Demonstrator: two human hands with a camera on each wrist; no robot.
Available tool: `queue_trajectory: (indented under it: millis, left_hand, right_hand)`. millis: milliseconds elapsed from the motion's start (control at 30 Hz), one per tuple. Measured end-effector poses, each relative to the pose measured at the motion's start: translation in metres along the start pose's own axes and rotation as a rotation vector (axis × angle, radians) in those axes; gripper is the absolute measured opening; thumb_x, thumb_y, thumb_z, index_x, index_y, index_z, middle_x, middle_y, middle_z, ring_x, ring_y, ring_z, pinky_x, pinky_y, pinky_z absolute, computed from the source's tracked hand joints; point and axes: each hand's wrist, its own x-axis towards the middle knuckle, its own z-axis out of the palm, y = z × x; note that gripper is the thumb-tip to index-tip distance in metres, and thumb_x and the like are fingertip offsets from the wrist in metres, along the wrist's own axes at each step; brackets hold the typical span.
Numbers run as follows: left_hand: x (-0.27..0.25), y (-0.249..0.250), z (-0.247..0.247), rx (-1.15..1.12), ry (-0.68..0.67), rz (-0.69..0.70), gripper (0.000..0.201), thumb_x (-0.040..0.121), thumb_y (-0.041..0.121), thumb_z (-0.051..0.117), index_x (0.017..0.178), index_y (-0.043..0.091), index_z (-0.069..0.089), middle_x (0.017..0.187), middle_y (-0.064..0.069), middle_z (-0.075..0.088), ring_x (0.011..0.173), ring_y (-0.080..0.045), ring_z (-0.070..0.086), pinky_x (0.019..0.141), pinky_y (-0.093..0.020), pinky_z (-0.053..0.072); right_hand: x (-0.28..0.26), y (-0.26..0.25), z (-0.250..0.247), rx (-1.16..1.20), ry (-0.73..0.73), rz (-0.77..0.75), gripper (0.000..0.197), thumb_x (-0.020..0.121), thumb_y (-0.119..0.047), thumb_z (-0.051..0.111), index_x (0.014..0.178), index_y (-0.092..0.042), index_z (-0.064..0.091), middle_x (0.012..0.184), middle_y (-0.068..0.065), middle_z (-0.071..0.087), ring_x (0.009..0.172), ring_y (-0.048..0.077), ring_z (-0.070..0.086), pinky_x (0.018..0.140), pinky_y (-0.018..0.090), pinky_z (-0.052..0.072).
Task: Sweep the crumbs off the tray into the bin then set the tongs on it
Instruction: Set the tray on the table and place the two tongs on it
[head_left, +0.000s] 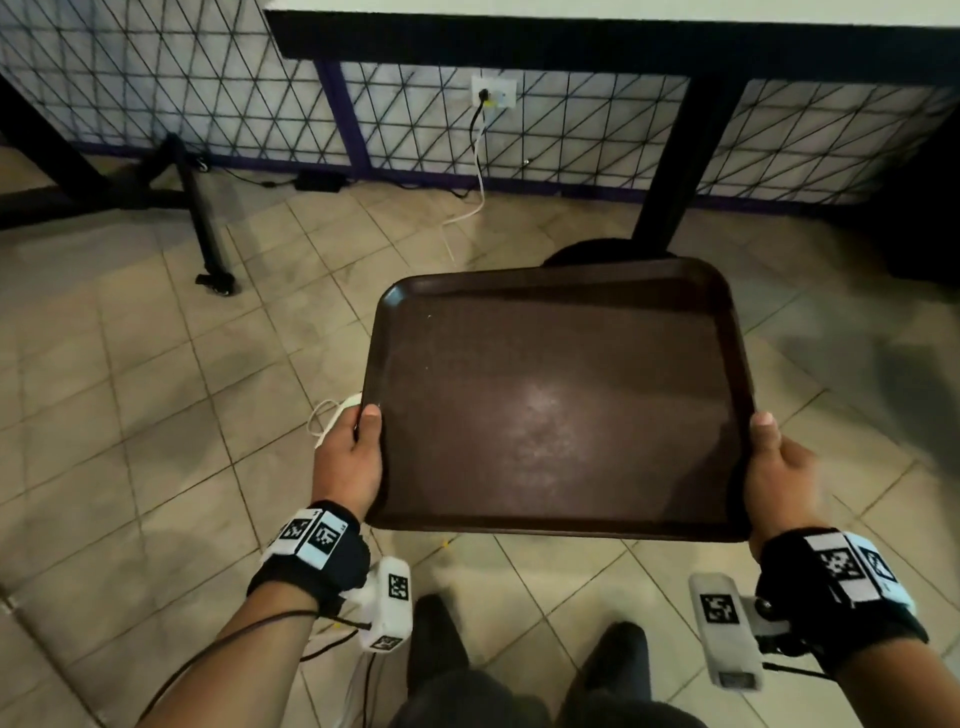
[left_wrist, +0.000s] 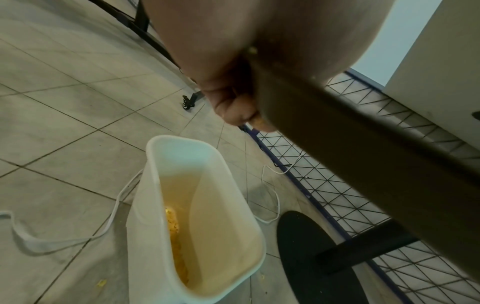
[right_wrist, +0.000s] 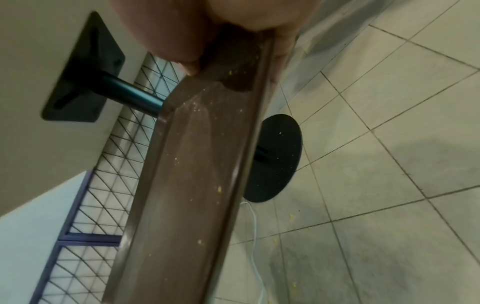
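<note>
while both hands carry it: the brown tray (head_left: 561, 405) hangs in the air above the tiled floor (head_left: 156, 389), roughly level, probably so that nothing more slides off.
left hand (head_left: 349, 457): clamped on the tray's left rim, thumb on top, fingers curled under.
right hand (head_left: 779, 475): gripping the right rim the same way, a hold that steadies the tray.
bin (left_wrist: 197, 216): white, open-topped, on the floor below the left side of the tray; yellow crumbs (left_wrist: 172, 226) lie inside, so tipping looks done.
leftovers: fine specks (right_wrist: 197, 109) cling to the tray surface in the right wrist view; a few bits (right_wrist: 292, 216) lie on the tiles.
tongs: not in view; setting them down is yet to come.
table (head_left: 571, 47): just ahead, the likely landing place.
</note>
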Motion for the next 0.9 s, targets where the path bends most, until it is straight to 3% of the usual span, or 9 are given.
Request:
queue_trajectory:
  millis: [133,200,233,367,533,667,767,900]
  left_hand:
    - [0.010,-0.013,0.020,0.053,0.008,-0.005,0.035,0.104,0.034,0.041,0.131,0.019,0.058,0.118,-0.002,0.060,0.115,-0.027,0.054,0.096,-0.031,0.036]
    - [0.008,-0.012,0.023,0.074,-0.015,0.004,0.034,0.104,0.035,0.040,0.129,0.021,0.059,0.110,0.003,0.058,0.106,-0.021,0.054,0.095,-0.031,0.037]
    - [0.011,-0.022,0.035,0.132,-0.034,-0.077,0.033,0.104,0.035,0.040,0.128,0.022,0.059,0.108,0.005,0.056,0.103,-0.017,0.051,0.094,-0.030,0.036]
    - [-0.007,-0.011,0.024,0.156,-0.051,-0.110,0.034,0.104,0.038,0.038,0.130,0.026,0.056,0.106,0.006,0.054,0.100,-0.016,0.050,0.092,-0.031,0.037]
    - [-0.048,0.038,-0.027,0.221,-0.079,-0.120,0.034,0.104,0.038,0.039,0.127,0.022,0.057,0.099,0.005,0.058,0.094,-0.019,0.055,0.086,-0.032,0.041]
    - [-0.093,0.101,-0.080,0.243,-0.088,-0.129,0.033,0.104,0.035,0.040,0.124,0.018,0.059,0.097,0.005,0.059,0.091,-0.017,0.054,0.084,-0.028,0.038]
    - [-0.128,0.153,-0.123,0.275,-0.108,-0.161,0.032,0.104,0.033,0.041,0.124,0.016,0.059,0.094,0.005,0.058,0.087,-0.016,0.053,0.080,-0.026,0.037]
    - [-0.171,0.209,-0.173,0.280,-0.155,-0.221,0.030,0.103,0.041,0.036,0.120,0.024,0.056,0.087,0.010,0.059,0.088,-0.022,0.060,0.079,-0.034,0.046]
  right_hand:
    - [0.022,0.017,0.009,-0.068,-0.055,0.053,0.040,0.100,-0.051,0.039,0.085,-0.019,0.058,0.081,0.004,0.060,0.075,0.019,0.056,0.078,0.035,0.041]
    - [0.027,0.018,0.007,-0.105,-0.074,0.044,0.038,0.101,-0.048,0.039,0.092,-0.018,0.060,0.082,0.004,0.059,0.076,0.020,0.055,0.079,0.034,0.039]
    - [0.038,0.031,0.014,-0.187,-0.101,0.088,0.038,0.102,-0.046,0.039,0.092,-0.016,0.060,0.080,0.004,0.058,0.076,0.021,0.054,0.078,0.033,0.039]
    - [0.032,0.033,-0.004,-0.275,-0.144,0.040,0.050,0.101,-0.048,0.038,0.078,-0.010,0.059,0.081,0.014,0.061,0.080,0.031,0.059,0.072,0.037,0.044]
    - [-0.012,-0.023,-0.065,-0.386,-0.276,0.023,0.054,0.103,-0.046,0.034,0.079,-0.004,0.059,0.073,0.014,0.059,0.066,0.029,0.054,0.058,0.031,0.040]
    - [-0.052,-0.081,-0.121,-0.465,-0.311,0.014,0.049,0.103,-0.040,0.034,0.072,-0.009,0.056,0.068,0.011,0.058,0.063,0.024,0.053,0.057,0.028,0.038]
    - [-0.083,-0.116,-0.164,-0.529,-0.344,0.007,0.053,0.101,-0.047,0.030,0.078,-0.010,0.061,0.069,0.012,0.062,0.065,0.029,0.058,0.062,0.035,0.044]
    - [-0.119,-0.161,-0.213,-0.548,-0.376,0.028,0.050,0.102,-0.043,0.032,0.074,-0.011,0.058,0.069,0.012,0.062,0.066,0.028,0.060,0.058,0.029,0.040]
